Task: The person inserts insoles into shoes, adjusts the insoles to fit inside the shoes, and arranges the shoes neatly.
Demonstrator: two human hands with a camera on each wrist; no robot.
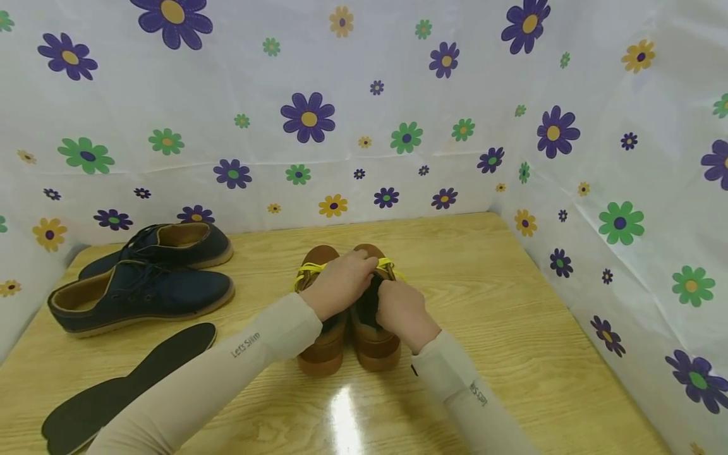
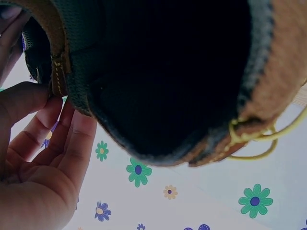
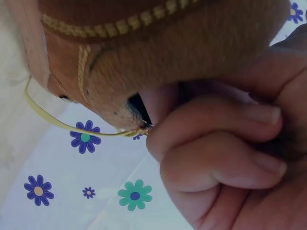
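While pinching with the left hand (image 1: 341, 284) at the laced front of the right brown suede shoe (image 1: 372, 344), also grips the rim of its opening with the right hand (image 1: 402, 309). Holds left thumb and fingertips nearly together; curls the right fingers tightly, one of them slipped into the dark opening. Cannot tell whether gripping anything more inside. Upright on a glossy, pale wood-grain tabletop (image 1: 483, 303), toe pointing away, close beside the matching left brown suede shoe (image 1: 320, 341): both with rounded toes, napped uppers, brown soles, dark lining and thin yellow cord laces (image 1: 309, 268). Along the suede in the right wrist view, raised pale stitching. Has, off to the left, two smooth dark blue lace-up shoes (image 1: 193, 291) with tan linings, lying head to tail; nearer, a flat black insole-shaped sheet (image 1: 125, 392), narrow-waisted, partly covered by the cream left sleeve (image 1: 227, 366). Behind, lightly creased white sheeting (image 1: 227, 82) with purple, green and yellow flowers.
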